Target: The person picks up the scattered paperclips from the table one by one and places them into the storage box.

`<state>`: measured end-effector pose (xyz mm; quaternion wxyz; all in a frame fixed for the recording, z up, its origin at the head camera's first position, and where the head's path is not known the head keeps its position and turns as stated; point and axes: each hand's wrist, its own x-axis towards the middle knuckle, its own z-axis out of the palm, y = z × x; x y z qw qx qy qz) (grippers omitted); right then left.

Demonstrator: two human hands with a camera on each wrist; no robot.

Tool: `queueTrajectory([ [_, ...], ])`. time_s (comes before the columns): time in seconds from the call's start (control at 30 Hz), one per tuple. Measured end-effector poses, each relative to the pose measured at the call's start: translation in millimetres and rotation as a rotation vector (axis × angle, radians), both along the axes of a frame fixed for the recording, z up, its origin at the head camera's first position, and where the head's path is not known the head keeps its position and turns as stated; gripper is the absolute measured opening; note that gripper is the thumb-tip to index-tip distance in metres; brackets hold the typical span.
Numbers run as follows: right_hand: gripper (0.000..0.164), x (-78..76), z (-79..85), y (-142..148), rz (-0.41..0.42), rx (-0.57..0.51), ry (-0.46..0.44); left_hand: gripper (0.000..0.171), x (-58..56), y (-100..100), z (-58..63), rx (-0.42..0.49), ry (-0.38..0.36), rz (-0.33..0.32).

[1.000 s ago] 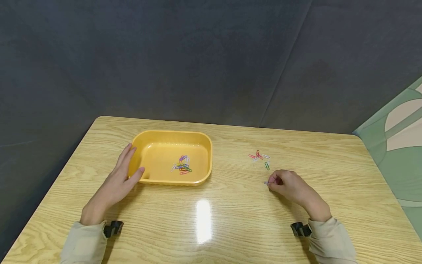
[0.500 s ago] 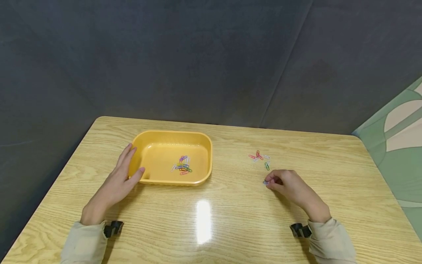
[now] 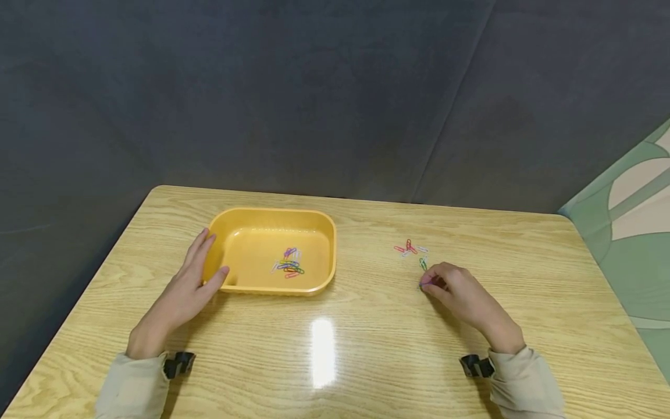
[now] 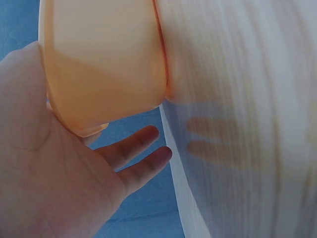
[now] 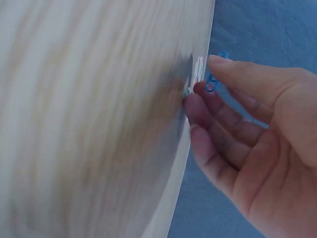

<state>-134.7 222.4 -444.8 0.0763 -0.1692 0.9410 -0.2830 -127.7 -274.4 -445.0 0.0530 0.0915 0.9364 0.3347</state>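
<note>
Right of centre in the frame, my right grip (image 3: 460, 295) pinches a blue paper clip (image 5: 212, 83) — best kept light — my left hand (image 3: 180, 294) lying loose against the yellow tray (image 3: 277, 219).

"How are your arms?"
"My left arm (image 3: 133, 381) and right arm (image 3: 526, 381) both reach forward, well apart, slanting inward."
"And the left hand?"
"My left hand (image 3: 181, 292) is spread, its fingers (image 3: 196, 249) reaching forward and the left thumb (image 3: 216, 281) held away from them."
"The right?"
"My right hand (image 3: 468, 299) makes a pinch: the right thumb (image 5: 242, 73) reaches out nearly straight, while the lower fingers (image 5: 212, 157) bend loosely beneath it."
"Wrists?"
"Bare, the left one (image 3: 145, 342) and the right one (image 3: 509, 338)."
</note>
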Motion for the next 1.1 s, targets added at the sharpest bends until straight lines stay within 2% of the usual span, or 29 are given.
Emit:
queueTrajectory([
  [0.37, 0.009, -1.8, 0.7, -2, -0.006, -0.01, 0.046, 0.077, -0.2, 0, -0.8, 0.002, -0.013, 0.002],
  [0.57, 0.015, -1.8, 1.0, -4, -0.013, -0.028, 0.11, 0.077, -0.3, 0, -1.1, -0.002, -0.009, 0.002],
  [0.93, 0.01, -2.7, 0.5, -12, 0.006, -0.099, 0.257, 0.077, -0.5, 0, -1.1, 0.003, 0.01, -0.001],
  [1.1, 0.008, -4.6, 0.1, -14, 0.027, -0.121, 0.294, 0.077, -0.8, 0, -1.4, -0.002, 0.002, 0.003],
])
